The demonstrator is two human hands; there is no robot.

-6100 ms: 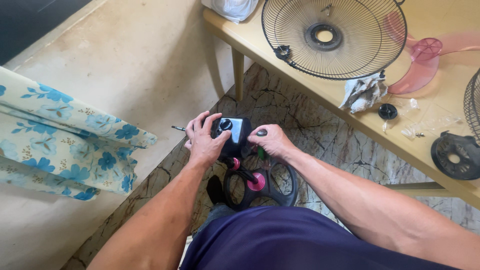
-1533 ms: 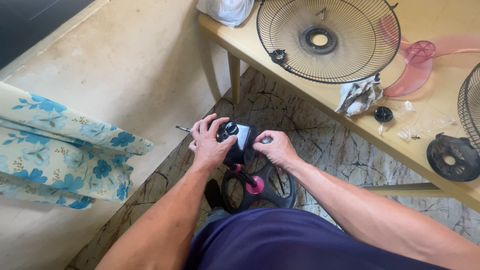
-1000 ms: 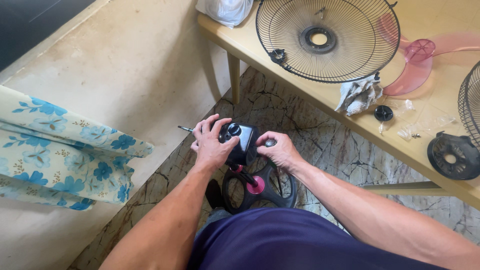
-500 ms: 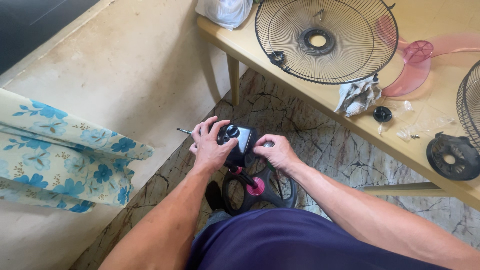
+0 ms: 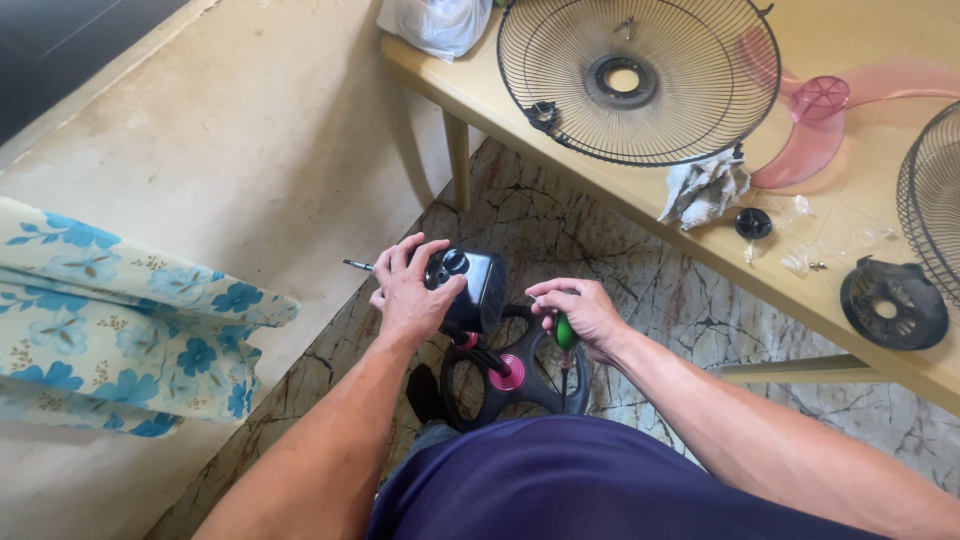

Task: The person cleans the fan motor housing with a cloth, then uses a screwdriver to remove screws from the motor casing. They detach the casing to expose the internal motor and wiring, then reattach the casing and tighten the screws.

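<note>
My left hand [image 5: 408, 290] grips a black fan motor housing [image 5: 478, 288] whose thin metal shaft [image 5: 357, 265] pokes out to the left. The housing sits on a stem above a black round fan base [image 5: 535, 375] with a pink centre, standing on the marble floor. My right hand [image 5: 578, 312] is closed around a green-handled screwdriver [image 5: 565, 334], just right of the housing and slightly apart from it, with the tool pointing down over the base.
A pale yellow table [image 5: 700, 245] behind carries a black wire fan guard [image 5: 640, 75], a pink fan blade [image 5: 815, 125], a crumpled rag [image 5: 705, 188], a small black cap [image 5: 753, 223], a black round cover [image 5: 893, 303] and a second guard [image 5: 932, 200]. Floral cloth [image 5: 120, 320] lies left.
My right hand has drawn back from the motor housing and lowered, now showing the green screwdriver handle. My left hand keeps its grip on the housing.
</note>
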